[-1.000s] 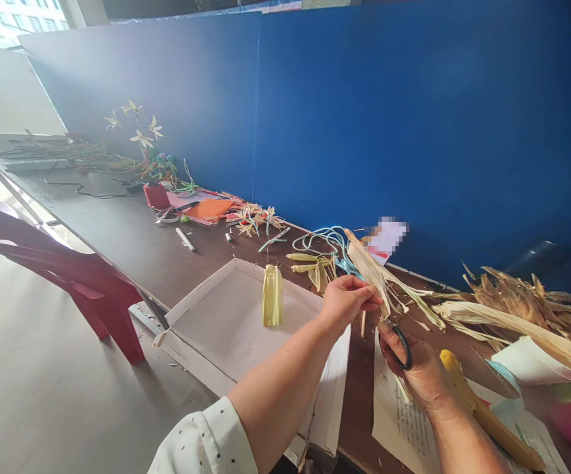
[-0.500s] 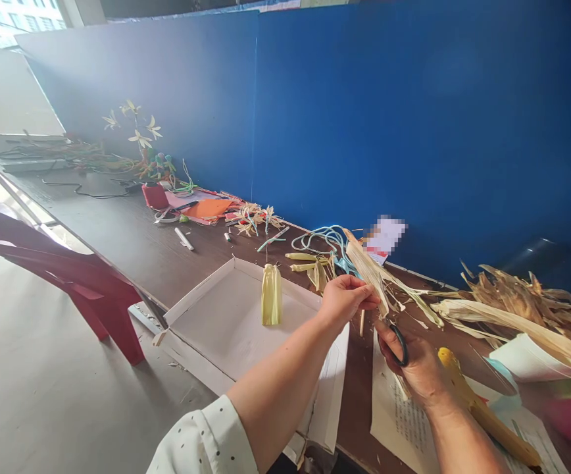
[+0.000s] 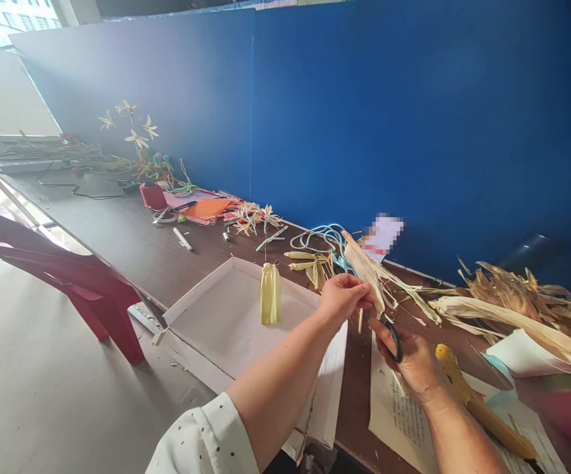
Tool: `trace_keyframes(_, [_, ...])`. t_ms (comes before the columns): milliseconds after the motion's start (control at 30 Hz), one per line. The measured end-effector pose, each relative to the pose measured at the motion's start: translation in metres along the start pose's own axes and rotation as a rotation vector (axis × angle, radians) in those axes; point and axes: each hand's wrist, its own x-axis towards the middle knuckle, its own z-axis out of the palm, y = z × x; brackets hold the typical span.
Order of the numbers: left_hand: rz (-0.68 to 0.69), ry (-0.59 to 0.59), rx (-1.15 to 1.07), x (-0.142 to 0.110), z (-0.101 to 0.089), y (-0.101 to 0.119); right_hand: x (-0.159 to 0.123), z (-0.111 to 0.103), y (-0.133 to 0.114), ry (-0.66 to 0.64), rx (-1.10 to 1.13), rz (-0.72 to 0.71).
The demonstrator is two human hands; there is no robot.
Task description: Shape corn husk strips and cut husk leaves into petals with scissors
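Note:
My left hand (image 3: 342, 299) pinches a pale dried corn husk (image 3: 364, 266) near its lower end; the husk stands up from the fingers, leaning left. Just below it, my right hand (image 3: 411, 362) is closed around scissors (image 3: 393, 339). Only their black handle loop shows; the blades are hidden by the hand and husk. A yellowish-green piece of husk (image 3: 270, 296) on a thin wire lies over the white box lid (image 3: 206, 342) to the left. Several small husk pieces (image 3: 305, 260) rest behind my left hand.
A heap of dried husks (image 3: 507, 289) and a white cup (image 3: 532, 352) lie to the right. A yellow-handled tool (image 3: 483, 408) rests on written paper (image 3: 398, 418). Pens, orange paper (image 3: 209, 209) and husk flowers (image 3: 137, 128) are farther left. A red chair (image 3: 83, 289) stands beside the table.
The view has shifted slightly. Both hands stay close together, with the husk still in my left hand and the scissors in my right.

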Motion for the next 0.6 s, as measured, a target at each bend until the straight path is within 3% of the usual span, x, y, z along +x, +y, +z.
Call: trace_keyframes(600, [-0.004,-0.015,-0.015,-0.001,0.001,0.001,-0.005,0.004,-0.013,0.025,0.005,0.017])
